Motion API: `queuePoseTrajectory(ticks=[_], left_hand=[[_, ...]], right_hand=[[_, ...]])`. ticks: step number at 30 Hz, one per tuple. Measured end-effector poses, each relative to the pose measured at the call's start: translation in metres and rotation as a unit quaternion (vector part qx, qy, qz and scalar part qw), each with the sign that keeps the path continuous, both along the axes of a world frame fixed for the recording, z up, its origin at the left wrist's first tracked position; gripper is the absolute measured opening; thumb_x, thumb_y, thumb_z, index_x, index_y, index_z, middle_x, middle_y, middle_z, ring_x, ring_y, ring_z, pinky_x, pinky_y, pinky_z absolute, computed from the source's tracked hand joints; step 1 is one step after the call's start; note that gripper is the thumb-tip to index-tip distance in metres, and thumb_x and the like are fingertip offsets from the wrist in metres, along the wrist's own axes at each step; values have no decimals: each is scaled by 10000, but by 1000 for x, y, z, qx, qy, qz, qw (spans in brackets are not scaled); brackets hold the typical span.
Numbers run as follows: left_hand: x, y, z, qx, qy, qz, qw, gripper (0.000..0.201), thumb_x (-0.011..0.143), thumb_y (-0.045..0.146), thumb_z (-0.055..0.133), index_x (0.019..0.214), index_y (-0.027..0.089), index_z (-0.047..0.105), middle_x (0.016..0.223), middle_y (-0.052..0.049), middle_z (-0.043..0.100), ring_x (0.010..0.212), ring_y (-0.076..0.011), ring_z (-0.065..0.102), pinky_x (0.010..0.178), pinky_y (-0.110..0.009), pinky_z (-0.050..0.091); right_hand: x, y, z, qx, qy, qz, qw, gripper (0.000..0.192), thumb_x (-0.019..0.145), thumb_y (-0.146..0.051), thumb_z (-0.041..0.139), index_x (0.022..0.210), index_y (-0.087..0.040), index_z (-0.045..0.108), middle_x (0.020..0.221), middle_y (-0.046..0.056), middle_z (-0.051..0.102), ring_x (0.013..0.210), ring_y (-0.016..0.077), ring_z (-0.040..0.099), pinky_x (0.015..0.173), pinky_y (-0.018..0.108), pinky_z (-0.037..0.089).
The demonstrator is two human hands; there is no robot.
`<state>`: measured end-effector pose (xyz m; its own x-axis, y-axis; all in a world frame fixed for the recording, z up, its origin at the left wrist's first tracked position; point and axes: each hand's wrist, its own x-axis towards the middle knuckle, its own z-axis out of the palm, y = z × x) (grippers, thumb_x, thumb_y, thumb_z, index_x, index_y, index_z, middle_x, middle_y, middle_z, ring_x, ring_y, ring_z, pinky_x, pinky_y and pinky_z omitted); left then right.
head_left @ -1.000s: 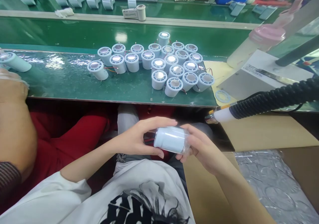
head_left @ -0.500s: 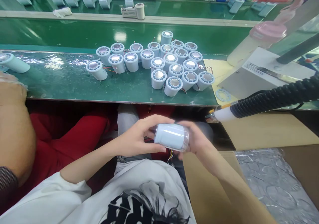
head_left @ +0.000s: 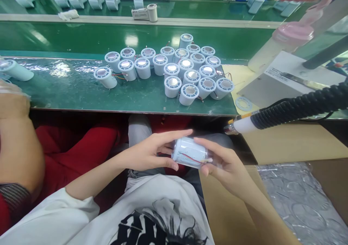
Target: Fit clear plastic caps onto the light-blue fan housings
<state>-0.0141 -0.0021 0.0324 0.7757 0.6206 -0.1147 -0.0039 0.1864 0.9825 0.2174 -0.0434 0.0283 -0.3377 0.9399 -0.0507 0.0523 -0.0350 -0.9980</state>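
The left hand (head_left: 148, 154) and right hand (head_left: 227, 165) both grip 1 small pale blue plastic cylinder (head_left: 189, 152) with thin red wires, low over the lap, below the green table (head_left: 67, 89). It is best to hold it steady and keep fingers off the wires.

Twenty pale cylinders (head_left: 172, 69) clustered on bench, one held cylinder (head_left: 189, 152), two hands (head_left: 152, 152)

No readable text | white sheet (head_left: 282, 78), far right: print too blurred | white shirt (head_left: 152, 216), near: black graphic, no legible letters
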Motion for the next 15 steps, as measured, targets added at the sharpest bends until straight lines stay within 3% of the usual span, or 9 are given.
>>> queuePoseTrajectory(ticks=[4, 7, 11, 15], left_hand=[[2, -3, -7, -33, 0, -5, 999, 793, 748, 129, 729, 1429, 331, 378, 1421, -77, 498, 1150, -250, 605, 923, -338, 540], [5, -4, -14, -14, -10, 2, 1000, 810, 734, 110, 731, 1426, 341, 379, 1507, -80, 386, 1231, -273, 548, 962, -360, 519], [8, -2, -16, -13, -22, 24, 999, 981, 671, 60, 767, 1449, 410, 283, 1579, -63, 224, 1307, -279, 473, 991, -362, 500], [9, 0, -10, -23, -70, 14, 997, 866, 632, 10, 773, 1351, 347, 428, 1418, -105, 455, 1120, -242, 616, 848, -306, 558]], right_hand=[[0, -2, 2, 30, -45, 9, 998, 362, 817, -264, 698, 1177, -265, 664, 952, 28, 734, 632, 161, 705, 616, 260, 624], [2, -4, -1, 108, -113, -9, 988, 359, 790, -219, 720, 1143, -278, 686, 1117, 44, 706, 814, 214, 724, 688, 289, 628], [2, -8, -4, 255, -182, -32, 949, 464, 743, -183, 773, 1174, -311, 656, 1273, 61, 631, 1078, 268, 650, 888, 362, 577], [1, -12, -2, 329, -162, -28, 930, 646, 806, -39, 660, 1326, -376, 479, 1391, 35, 529, 1200, 221, 570, 971, 367, 525]])
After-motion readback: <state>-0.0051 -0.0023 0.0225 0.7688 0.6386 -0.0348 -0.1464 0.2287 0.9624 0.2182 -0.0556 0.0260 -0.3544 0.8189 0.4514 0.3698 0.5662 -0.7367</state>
